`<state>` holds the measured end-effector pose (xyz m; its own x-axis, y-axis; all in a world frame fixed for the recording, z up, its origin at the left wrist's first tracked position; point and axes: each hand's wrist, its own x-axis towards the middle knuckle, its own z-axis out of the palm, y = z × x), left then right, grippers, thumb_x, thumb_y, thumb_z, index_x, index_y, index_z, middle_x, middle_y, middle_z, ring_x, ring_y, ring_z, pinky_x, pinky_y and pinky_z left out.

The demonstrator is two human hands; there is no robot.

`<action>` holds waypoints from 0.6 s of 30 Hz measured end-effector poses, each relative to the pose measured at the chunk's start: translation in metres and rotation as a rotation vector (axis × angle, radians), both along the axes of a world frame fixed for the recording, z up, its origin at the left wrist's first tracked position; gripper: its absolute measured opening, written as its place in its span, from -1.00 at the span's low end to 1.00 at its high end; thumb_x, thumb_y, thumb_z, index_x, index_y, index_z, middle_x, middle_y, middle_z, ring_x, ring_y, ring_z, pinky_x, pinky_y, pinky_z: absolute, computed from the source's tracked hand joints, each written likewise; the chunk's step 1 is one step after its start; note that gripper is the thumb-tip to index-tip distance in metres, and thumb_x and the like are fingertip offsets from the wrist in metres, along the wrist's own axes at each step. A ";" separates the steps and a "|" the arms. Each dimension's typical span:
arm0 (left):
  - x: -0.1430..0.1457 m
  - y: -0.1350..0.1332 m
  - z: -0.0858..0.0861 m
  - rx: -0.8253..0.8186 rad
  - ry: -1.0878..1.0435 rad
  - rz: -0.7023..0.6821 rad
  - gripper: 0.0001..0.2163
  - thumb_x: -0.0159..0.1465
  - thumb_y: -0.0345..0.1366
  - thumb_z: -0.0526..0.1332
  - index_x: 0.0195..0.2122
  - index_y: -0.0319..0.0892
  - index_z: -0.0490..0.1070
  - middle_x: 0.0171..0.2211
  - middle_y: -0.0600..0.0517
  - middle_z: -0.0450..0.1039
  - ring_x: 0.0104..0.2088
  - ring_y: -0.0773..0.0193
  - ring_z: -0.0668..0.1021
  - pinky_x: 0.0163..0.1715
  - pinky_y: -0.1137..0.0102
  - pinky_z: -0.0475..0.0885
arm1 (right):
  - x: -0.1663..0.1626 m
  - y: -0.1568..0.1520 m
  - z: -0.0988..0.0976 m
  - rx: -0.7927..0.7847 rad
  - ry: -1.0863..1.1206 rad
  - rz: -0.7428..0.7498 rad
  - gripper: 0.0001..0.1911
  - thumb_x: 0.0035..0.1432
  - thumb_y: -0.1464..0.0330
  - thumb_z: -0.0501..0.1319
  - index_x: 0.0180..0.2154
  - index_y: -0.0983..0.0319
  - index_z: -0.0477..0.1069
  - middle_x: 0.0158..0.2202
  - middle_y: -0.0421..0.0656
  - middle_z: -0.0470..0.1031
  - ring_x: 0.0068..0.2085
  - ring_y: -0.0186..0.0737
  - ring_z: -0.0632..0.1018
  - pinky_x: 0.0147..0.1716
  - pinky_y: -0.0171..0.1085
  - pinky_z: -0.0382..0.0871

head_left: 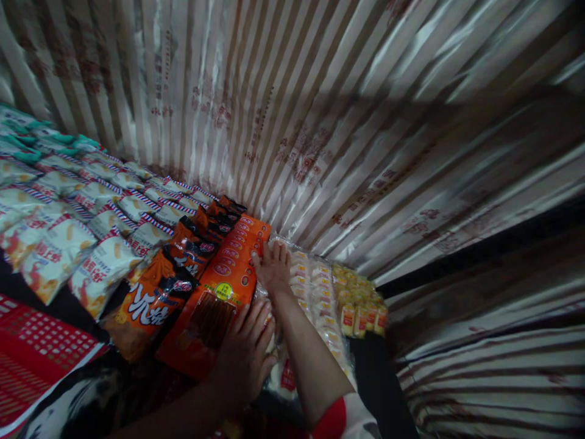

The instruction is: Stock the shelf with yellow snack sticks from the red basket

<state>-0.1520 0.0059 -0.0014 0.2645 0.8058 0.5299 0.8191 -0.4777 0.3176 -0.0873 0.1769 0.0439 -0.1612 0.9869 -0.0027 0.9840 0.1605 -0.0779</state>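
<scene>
A long orange snack packet (219, 299) with red oval marks and a round yellow sticker lies among rows of packets. My left hand (244, 353) rests flat on its near right corner, fingers spread. My right hand (273, 265) reaches farther in and presses on the far right edge of the same packet, where it meets a clear bag of small white-wrapped snacks (315, 292). Left of the orange packet lie orange-and-black snack bags (158, 299) in an overlapping row.
White, red and blue striped snack bags (91, 225) fill the left side in rows. A bag of small yellow packets (361, 305) sits at the right. A red perforated basket (31, 353) is at lower left. A striped, printed curtain (347, 122) hangs behind.
</scene>
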 end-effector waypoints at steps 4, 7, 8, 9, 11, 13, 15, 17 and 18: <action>-0.001 0.002 0.002 0.005 0.020 0.002 -0.50 0.26 -0.05 0.12 0.15 -0.24 0.26 0.25 -0.17 0.14 0.26 0.00 0.19 0.18 0.09 0.12 | -0.001 -0.004 0.002 0.073 -0.026 -0.004 -0.30 0.28 -0.01 -0.22 0.32 0.21 -0.09 0.38 -0.03 -0.27 0.36 -0.01 -0.26 0.27 0.01 -0.36; -0.001 0.002 0.000 0.010 0.024 -0.015 -0.52 0.27 -0.05 0.12 0.12 -0.24 0.29 0.25 -0.18 0.15 0.26 0.00 0.19 0.19 0.09 0.10 | -0.002 -0.012 -0.001 0.067 -0.009 0.012 -0.30 0.30 0.04 -0.27 0.32 0.30 -0.13 0.38 0.00 -0.25 0.36 -0.06 -0.22 0.28 -0.04 -0.34; -0.001 0.001 -0.001 0.008 0.018 -0.016 -0.53 0.27 -0.06 0.12 0.12 -0.24 0.30 0.25 -0.17 0.15 0.26 0.01 0.19 0.20 0.09 0.09 | -0.002 -0.015 -0.002 0.041 -0.002 0.007 -0.30 0.31 0.05 -0.28 0.32 0.32 -0.13 0.37 0.00 -0.21 0.36 -0.08 -0.20 0.28 -0.06 -0.32; 0.000 0.001 -0.003 0.004 0.010 -0.015 -0.54 0.27 -0.07 0.11 0.11 -0.24 0.31 0.25 -0.17 0.16 0.26 0.02 0.18 0.20 0.09 0.08 | -0.002 -0.017 -0.004 0.022 0.001 0.000 -0.31 0.32 0.06 -0.29 0.32 0.33 -0.14 0.37 0.00 -0.18 0.36 -0.09 -0.18 0.28 -0.06 -0.30; 0.001 0.000 -0.006 -0.001 -0.013 -0.007 -0.55 0.27 -0.08 0.12 0.10 -0.25 0.32 0.25 -0.17 0.16 0.27 0.02 0.17 0.21 0.10 0.07 | -0.002 -0.020 -0.007 0.015 0.005 -0.006 -0.33 0.32 0.08 -0.29 0.32 0.30 -0.14 0.37 -0.02 -0.17 0.36 -0.11 -0.18 0.28 -0.07 -0.30; 0.002 0.000 -0.008 -0.001 -0.035 -0.009 -0.54 0.27 -0.08 0.13 0.10 -0.25 0.31 0.25 -0.17 0.14 0.27 0.02 0.17 0.21 0.09 0.07 | -0.001 -0.021 -0.007 0.024 0.010 -0.002 -0.35 0.32 0.09 -0.28 0.32 0.26 -0.14 0.37 -0.05 -0.17 0.36 -0.12 -0.19 0.28 -0.06 -0.30; 0.001 0.001 -0.009 0.014 -0.052 -0.022 -0.53 0.27 -0.09 0.13 0.12 -0.24 0.28 0.26 -0.17 0.13 0.27 0.02 0.17 0.21 0.09 0.07 | -0.001 -0.019 -0.006 0.031 0.013 0.001 -0.35 0.33 0.09 -0.28 0.32 0.27 -0.14 0.37 -0.05 -0.19 0.36 -0.13 -0.19 0.28 -0.07 -0.29; -0.001 0.001 -0.007 0.022 -0.062 -0.031 -0.53 0.28 -0.10 0.11 0.15 -0.24 0.25 0.27 -0.16 0.11 0.28 0.04 0.15 0.21 0.09 0.07 | -0.001 -0.015 -0.005 0.049 0.004 0.000 -0.35 0.33 0.10 -0.26 0.32 0.31 -0.13 0.37 -0.02 -0.20 0.36 -0.12 -0.20 0.28 -0.07 -0.30; -0.001 0.002 -0.006 0.020 -0.065 -0.032 -0.52 0.28 -0.11 0.11 0.16 -0.25 0.24 0.27 -0.17 0.10 0.28 0.04 0.15 0.21 0.09 0.08 | -0.001 -0.012 -0.005 0.054 -0.001 -0.005 -0.34 0.33 0.10 -0.26 0.32 0.33 -0.14 0.37 0.00 -0.20 0.36 -0.12 -0.20 0.28 -0.06 -0.30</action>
<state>-0.1532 0.0076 -0.0070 0.2544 0.7864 0.5630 0.7814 -0.5101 0.3595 -0.0880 0.1646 0.0388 -0.1562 0.9864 0.0507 0.9849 0.1594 -0.0682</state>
